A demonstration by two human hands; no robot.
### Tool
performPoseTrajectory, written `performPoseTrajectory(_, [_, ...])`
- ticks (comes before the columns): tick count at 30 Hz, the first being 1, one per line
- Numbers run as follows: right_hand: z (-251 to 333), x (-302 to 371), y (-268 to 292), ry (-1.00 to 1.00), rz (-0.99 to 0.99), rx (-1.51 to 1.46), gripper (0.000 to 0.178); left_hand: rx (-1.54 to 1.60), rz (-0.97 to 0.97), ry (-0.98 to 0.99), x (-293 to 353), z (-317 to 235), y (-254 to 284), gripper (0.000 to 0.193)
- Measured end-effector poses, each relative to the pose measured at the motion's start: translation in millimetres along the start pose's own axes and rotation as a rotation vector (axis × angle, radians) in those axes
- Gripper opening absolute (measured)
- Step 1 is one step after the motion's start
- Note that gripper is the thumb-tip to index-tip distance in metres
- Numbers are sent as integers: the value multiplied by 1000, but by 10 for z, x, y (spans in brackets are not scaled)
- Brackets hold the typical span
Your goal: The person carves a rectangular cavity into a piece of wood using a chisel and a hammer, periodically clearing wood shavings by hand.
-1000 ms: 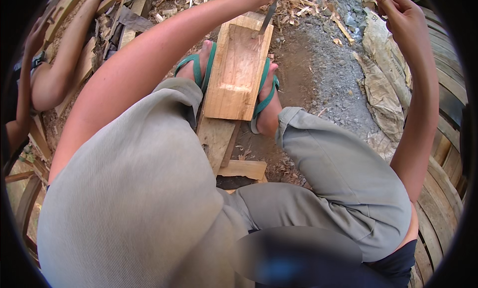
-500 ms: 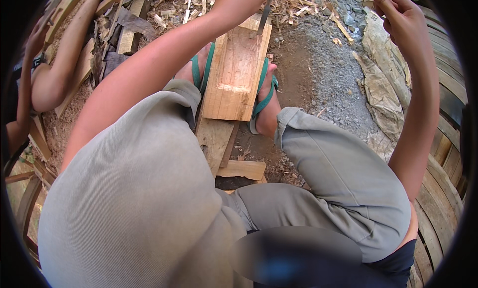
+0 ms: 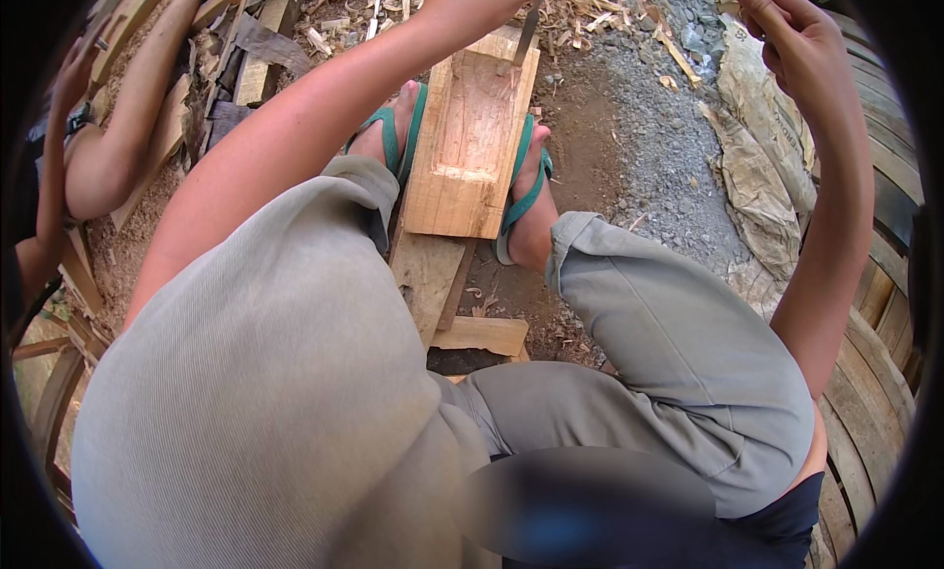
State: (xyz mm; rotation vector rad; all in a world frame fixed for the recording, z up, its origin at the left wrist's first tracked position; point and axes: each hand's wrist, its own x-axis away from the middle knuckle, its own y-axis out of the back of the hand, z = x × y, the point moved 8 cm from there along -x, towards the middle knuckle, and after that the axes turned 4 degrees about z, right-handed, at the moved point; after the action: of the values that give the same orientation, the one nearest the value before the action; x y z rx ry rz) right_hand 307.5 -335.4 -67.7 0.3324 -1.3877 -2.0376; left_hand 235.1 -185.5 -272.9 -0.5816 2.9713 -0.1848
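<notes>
A pale wooden block (image 3: 455,207) with a rectangular hollow cut into its top lies between my feet, which wear green flip-flops. At its far end my left hand (image 3: 482,0) is closed on a chisel (image 3: 528,33). The chisel's narrow metal blade points down at the hollow's far right edge; the rest of the tool runs beyond the upper rim. My right hand (image 3: 792,28) is raised at the upper right, apart from the block. Its fingers are curled closed, and whatever they grip is cut off by the rim.
Under the block runs a plank (image 3: 429,274), with a short wood piece (image 3: 479,335) nearer me. Wood shavings (image 3: 580,23) and offcuts litter the far ground. Another person's arm (image 3: 113,156) is at the left. Crumpled sheeting (image 3: 757,156) and wooden slats (image 3: 870,412) lie on the right.
The view has shifted very slightly. My left hand and the chisel stay at the block's far end, and my right hand remains raised; nothing was let go.
</notes>
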Motion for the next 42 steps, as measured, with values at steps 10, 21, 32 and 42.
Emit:
performPoseTrajectory(10, [0,24,-12,62,32,-44,46,-112,12,0,45,-112,-20,30])
performPoseTrajectory(21, [1,19,15,59,16,-12,44,-175,9,-35,55,-156,-13,31])
performPoseTrajectory(32, [-55,-30,26,-41,48,-19,46,-144,5,-23,59,-138,-21,32])
performPoseTrajectory(42, [15,40,22,71,16,-26,46,-146,27,-27,77,-171,-56,34])
